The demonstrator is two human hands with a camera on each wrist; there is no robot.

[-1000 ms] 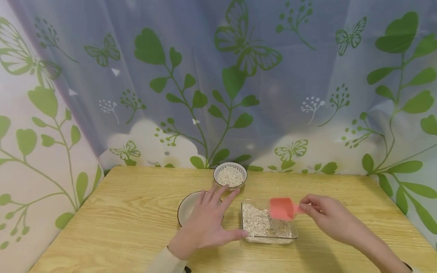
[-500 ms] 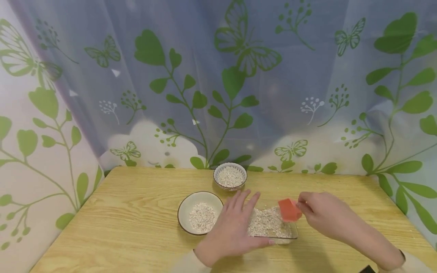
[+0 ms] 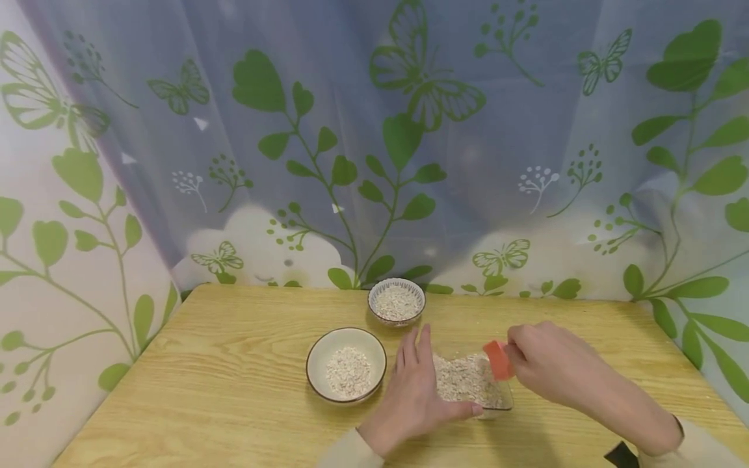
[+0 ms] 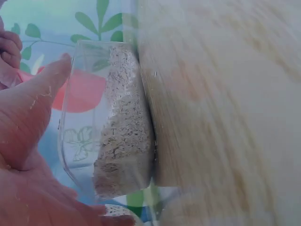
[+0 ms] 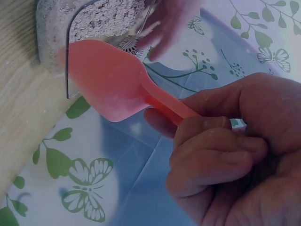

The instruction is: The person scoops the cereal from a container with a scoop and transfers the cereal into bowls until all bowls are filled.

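Observation:
A clear glass rectangular container (image 3: 504,402) holds rolled oats (image 3: 465,380). My left hand (image 3: 412,393) is at its left end, fingers straight along that side and thumb stretched along the front rim. In the left wrist view, the thumb (image 4: 40,101) lies by the rim and the oats slope inside the glass. My right hand (image 3: 552,361) grips the handle of a red-pink plastic scoop (image 3: 499,361), which is tilted at the container's right end. The right wrist view shows curled fingers around the handle and the scoop's bowl (image 5: 108,80) overlapping the rim.
A cream bowl with a dark rim (image 3: 318,364) stands left of the container, with oats in its bottom. Behind, a smaller patterned bowl (image 3: 380,313) also holds oats. A leaf-printed curtain (image 3: 468,195) hangs along the back edge of the wooden table (image 3: 234,364).
My left hand has moved right from over the cream bowl to the container's left end, its fingers drawing together. The scoop has tipped and shifted slightly right, the right hand turning with it.

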